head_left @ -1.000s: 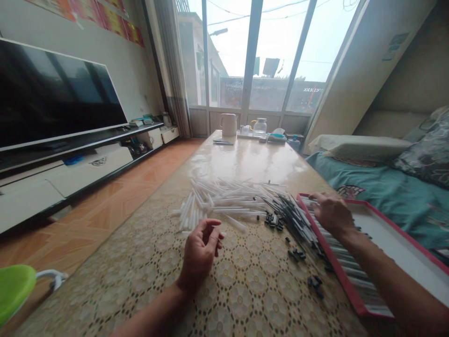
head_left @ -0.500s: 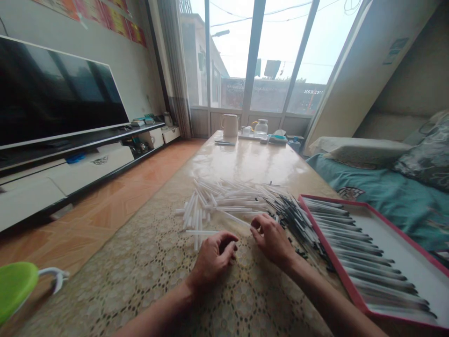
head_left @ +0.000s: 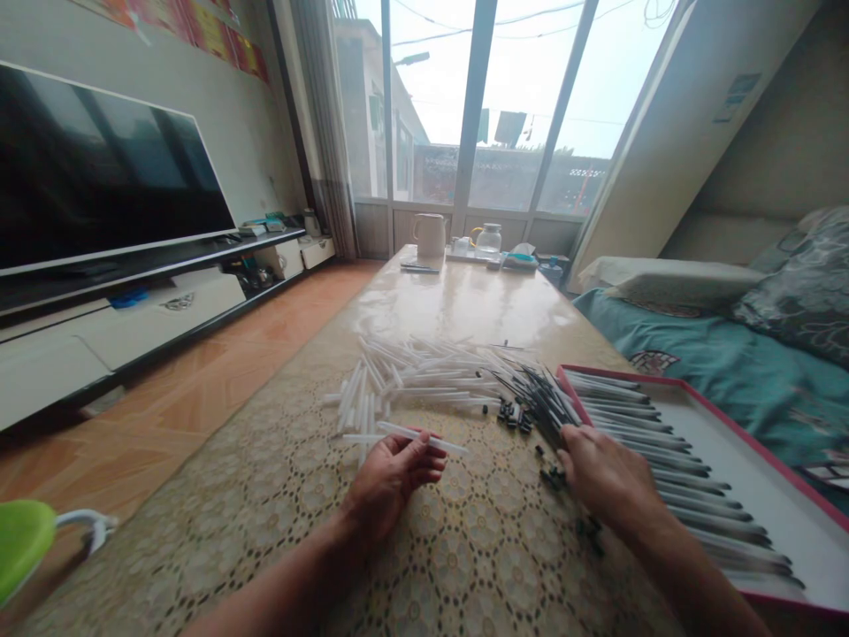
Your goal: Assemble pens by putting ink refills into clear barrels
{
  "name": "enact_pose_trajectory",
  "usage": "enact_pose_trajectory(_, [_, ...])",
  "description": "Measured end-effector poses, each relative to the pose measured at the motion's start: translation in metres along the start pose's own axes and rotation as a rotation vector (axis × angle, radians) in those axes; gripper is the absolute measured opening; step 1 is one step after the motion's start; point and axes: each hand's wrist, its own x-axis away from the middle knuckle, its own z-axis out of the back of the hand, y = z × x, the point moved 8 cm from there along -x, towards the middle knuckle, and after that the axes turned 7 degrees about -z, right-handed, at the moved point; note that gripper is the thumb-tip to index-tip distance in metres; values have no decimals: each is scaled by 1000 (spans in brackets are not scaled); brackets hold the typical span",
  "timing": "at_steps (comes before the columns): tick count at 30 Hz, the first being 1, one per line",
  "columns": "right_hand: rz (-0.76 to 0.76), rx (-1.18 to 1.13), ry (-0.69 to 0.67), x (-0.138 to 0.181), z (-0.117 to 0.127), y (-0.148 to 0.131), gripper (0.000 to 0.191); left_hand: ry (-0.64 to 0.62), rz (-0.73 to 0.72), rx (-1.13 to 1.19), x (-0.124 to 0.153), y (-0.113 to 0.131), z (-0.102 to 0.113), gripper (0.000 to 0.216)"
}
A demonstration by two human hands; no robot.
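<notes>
My left hand [head_left: 398,473] grips a translucent white plastic tube [head_left: 443,442] between thumb and fingers, just in front of a loose pile of similar tubes [head_left: 424,372]. Over to the right, my right hand [head_left: 607,469] is closed at the near end of a heap of thin dark rods [head_left: 547,402]. Its fingertips are partly hidden, so what they pinch cannot be made out. Small black caps [head_left: 514,414] lie scattered between the tubes and the rods. Beside the right hand, a red-rimmed box [head_left: 726,433] contains a row of capped, dark-tipped tubes [head_left: 669,451].
A patterned cloth [head_left: 457,566] covers the long table. At its far end stand a beige pitcher [head_left: 430,237], a glass jug [head_left: 489,239] and a tissue pack [head_left: 521,258]. A green stool [head_left: 25,544] is at the left, a teal-covered couch [head_left: 716,354] at the right.
The white tube has passed from my right hand to my left, which now grips it. My right hand has moved right, to the dark rods beside the box.
</notes>
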Motion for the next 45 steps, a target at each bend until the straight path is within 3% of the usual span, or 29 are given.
enact_pose_trajectory(6, [-79,119,-157,4,-17,14,14,15,-6,19,3,2,-3,19])
enact_pose_trajectory(10, [-105,61,-141,1,-10,13,15,66,20,54,6,4,-4,10])
enact_pose_trajectory(13, [22,-162,-88,3,3,-8,13,123,13,112,6,7,-1,8])
enact_pose_trajectory(17, [221,-589,-139,20,20,-54,12,192,-11,171,7,10,6,12])
enact_pose_trajectory(21, [227,-839,-115,30,30,-72,13,205,-19,198,6,11,7,16])
enact_pose_trajectory(26, [189,-875,-98,29,31,-67,13,228,-25,211,5,13,8,20])
enact_pose_trajectory(35, [206,-939,-161,32,21,-71,12,110,10,187,10,5,-3,6])
enact_pose_trajectory(39, [207,-997,-168,37,19,-79,16,-44,81,161,14,-4,-17,11])
enact_pose_trajectory(42, [263,-1119,-247,40,20,-88,24,-151,128,147,16,-8,-26,17])
enact_pose_trajectory(45, [176,-1122,-147,27,18,-72,35,-74,88,225,14,-2,-20,14])
